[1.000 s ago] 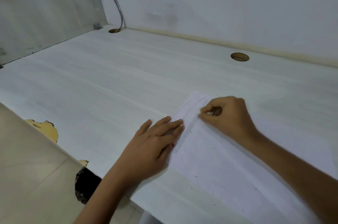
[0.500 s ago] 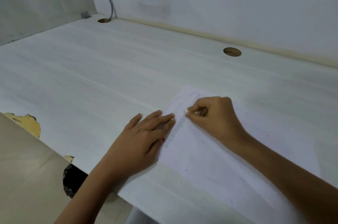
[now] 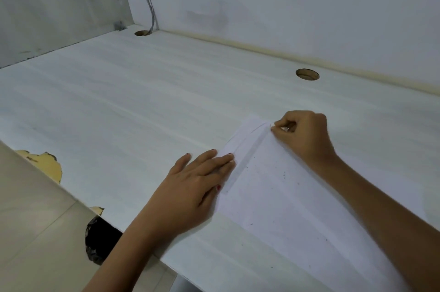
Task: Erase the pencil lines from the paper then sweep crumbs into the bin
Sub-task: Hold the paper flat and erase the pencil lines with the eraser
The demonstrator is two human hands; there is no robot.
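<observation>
A white sheet of paper (image 3: 281, 198) lies flat on the white desk (image 3: 119, 113), with faint pencil lines along its left edge and dark eraser crumbs (image 3: 283, 173) scattered over it. My left hand (image 3: 190, 187) presses flat on the paper's left edge, fingers straight. My right hand (image 3: 302, 134) is curled at the paper's far corner, pinching a small eraser (image 3: 284, 128) that is mostly hidden by the fingers. A black bin bag (image 3: 100, 241) shows below the desk's front edge.
Two round cable holes sit in the desk, one at the far left (image 3: 142, 33) with a grey cable (image 3: 150, 1) running up the wall, one at the back (image 3: 307, 74). Chipped laminate (image 3: 50, 165) marks the desk's front left edge. Tiled floor (image 3: 31, 232) lies below.
My right hand has slid the eraser up the pencil lines toward the paper's far corner. My left hand stays pressed on the left edge. The head camera shifted a little.
</observation>
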